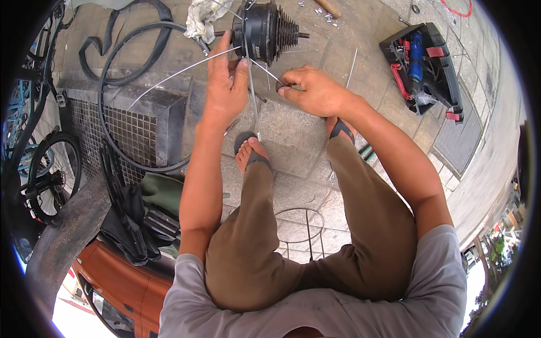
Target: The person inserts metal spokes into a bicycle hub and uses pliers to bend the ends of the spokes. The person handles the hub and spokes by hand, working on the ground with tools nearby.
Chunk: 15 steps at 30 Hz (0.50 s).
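Note:
A black wheel hub with a stack of sprockets on its right side is held up at the top of the head view. My left hand grips the hub's lower left edge, index finger stretched up along it and thumb beneath. Between the thumb and fingers of my right hand is a thin metal spoke, running up left to the hub. Another spoke sticks out to the left, and one more spoke hangs down toward my left foot. Where the spokes meet the hub is partly hidden by my fingers.
A bare black rim lies at left, partly over a metal grate. Beyond are a black tyre and a white rag. Small metal pieces lie at top. An opened toolbox sits right; bicycles stand far left.

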Each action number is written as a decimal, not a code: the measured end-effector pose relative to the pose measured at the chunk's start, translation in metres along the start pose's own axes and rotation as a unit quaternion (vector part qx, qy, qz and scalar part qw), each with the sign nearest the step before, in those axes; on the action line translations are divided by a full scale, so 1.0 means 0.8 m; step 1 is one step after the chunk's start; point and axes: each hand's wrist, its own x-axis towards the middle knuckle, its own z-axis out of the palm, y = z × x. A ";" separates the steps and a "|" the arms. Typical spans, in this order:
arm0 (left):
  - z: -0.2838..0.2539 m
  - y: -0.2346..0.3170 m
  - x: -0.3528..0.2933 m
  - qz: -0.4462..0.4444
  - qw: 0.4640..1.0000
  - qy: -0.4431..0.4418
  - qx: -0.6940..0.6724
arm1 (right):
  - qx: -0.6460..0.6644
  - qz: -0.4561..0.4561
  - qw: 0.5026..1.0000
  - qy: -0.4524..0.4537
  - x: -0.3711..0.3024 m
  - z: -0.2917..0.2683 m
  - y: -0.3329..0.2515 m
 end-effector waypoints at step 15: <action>0.012 0.017 0.004 0.112 0.975 0.143 0.127 | 0.560 0.203 0.799 -0.076 0.000 -0.064 -0.083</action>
